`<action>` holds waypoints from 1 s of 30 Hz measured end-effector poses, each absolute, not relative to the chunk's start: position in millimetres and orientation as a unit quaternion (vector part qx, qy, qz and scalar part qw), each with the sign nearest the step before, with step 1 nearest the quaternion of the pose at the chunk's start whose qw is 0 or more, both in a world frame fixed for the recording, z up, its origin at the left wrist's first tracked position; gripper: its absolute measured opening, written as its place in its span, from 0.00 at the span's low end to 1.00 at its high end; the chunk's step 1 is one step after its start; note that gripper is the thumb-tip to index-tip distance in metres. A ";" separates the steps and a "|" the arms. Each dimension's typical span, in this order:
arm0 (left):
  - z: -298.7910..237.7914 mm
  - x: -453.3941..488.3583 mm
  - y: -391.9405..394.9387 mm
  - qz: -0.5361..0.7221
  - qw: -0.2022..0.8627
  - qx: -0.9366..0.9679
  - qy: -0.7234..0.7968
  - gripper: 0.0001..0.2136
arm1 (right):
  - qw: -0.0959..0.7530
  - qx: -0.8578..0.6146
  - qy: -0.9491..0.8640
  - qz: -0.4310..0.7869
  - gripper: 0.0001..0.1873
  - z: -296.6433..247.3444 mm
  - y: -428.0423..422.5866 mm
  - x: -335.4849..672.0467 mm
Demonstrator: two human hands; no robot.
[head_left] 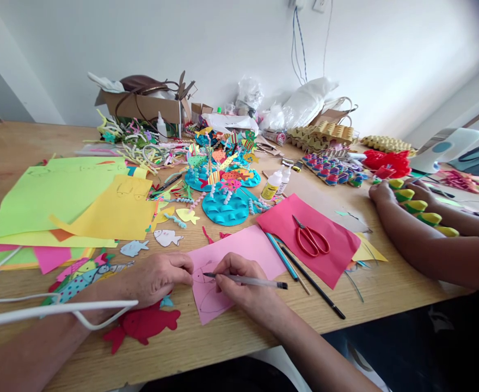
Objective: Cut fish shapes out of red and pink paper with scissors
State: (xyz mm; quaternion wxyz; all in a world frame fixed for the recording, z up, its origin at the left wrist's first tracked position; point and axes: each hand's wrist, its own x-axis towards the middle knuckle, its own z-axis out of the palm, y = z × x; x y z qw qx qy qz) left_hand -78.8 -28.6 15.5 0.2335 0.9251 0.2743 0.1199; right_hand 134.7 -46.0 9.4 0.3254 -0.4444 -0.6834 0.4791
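Pencil gripped in right hand, tip on pink paper near counter's front edge. Left hand pressing same paper down, grasping nothing. Red scissors lying nearby.

Just one view, cam on your head. Faces forward and down over table, close above your left hand and right hand, wall up top.

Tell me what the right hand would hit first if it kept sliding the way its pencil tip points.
Sliding on, the right hand would most likely meet the left hand, whose fingertips press the light pink paper just past the pencil tip.
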 end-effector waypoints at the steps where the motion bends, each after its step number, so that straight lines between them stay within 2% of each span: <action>1: 16.0 -78.9 -28.6 0.121 0.236 0.924 0.274 0.20 | 0.316 -0.447 -0.688 0.477 0.04 11.2 -45.6 133.8; 30: 15.4 -80.1 -28.3 0.116 0.199 0.933 0.278 0.18 | 0.302 -0.427 -0.751 0.403 0.06 -9.3 -41.2 120.1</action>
